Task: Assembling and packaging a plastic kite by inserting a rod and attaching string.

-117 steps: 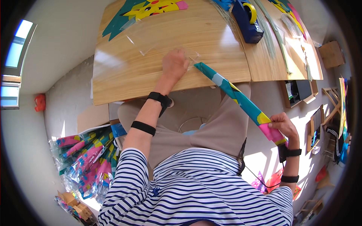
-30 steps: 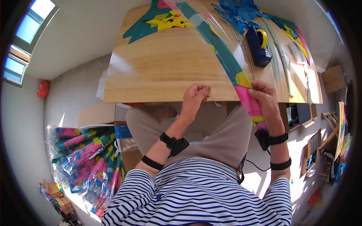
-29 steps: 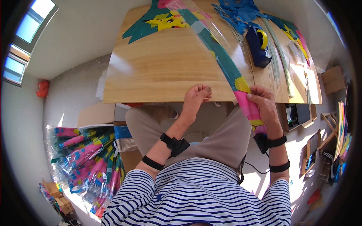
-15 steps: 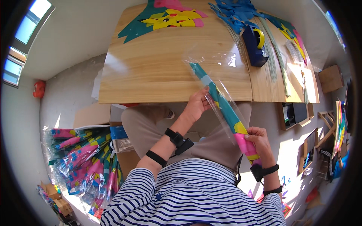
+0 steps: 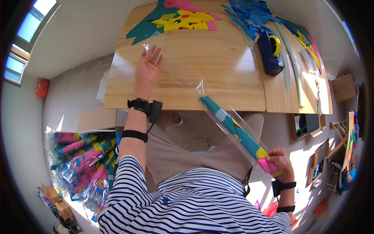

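My right hand grips the pink lower end of a rolled printed sheet, teal, yellow and pink, inside a clear plastic sleeve. The roll slants over my lap, its teal end near the table's front edge. Over the left part of the wooden table is my left hand, its fingers apart. A shiny bit of clear film shows at its fingertips, and a faint clear strip seems to run from there toward the sleeve's upper end. Whether film and sleeve are joined is hard to see.
A printed teal, pink and yellow sheet lies at the table's far side. On the right are a blue tape dispenser, thin sticks and blue strips. Many sleeved rolls fill a box at my left.
My left hand has let go of the roll's middle and moved up and left over the table. My right hand and the roll have shifted slightly down and right.
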Demonstrator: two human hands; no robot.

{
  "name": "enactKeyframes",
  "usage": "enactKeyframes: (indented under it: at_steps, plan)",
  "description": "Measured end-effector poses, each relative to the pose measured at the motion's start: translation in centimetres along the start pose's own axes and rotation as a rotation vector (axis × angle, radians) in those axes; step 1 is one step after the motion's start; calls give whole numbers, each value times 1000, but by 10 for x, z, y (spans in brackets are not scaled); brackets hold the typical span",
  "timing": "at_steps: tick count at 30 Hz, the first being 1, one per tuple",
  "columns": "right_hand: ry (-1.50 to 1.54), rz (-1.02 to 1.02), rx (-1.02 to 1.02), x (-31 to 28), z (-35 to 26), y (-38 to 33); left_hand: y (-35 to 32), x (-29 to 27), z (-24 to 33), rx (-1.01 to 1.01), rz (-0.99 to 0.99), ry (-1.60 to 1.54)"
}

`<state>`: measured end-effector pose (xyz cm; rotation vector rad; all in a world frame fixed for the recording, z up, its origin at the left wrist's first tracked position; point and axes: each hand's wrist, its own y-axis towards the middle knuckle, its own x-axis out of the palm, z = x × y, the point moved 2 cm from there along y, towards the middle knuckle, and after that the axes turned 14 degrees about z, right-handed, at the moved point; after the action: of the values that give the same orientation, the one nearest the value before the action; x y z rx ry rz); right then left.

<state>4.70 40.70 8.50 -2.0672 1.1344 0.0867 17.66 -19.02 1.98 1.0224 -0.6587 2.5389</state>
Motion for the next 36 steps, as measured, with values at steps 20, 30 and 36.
enactKeyframes:
  at_steps: [20, 30, 36]
  plan:
    - [50, -257, -161, 147, -93, 87, -126, -68, -28, -32, 286, 597]
    - [219, -297, -200, 179, -84, 83, -194, -19, -126, -380, 199, 170]
    - [174, -287, -245, 175, -78, 81, -191, -24, -149, -448, 158, 105]
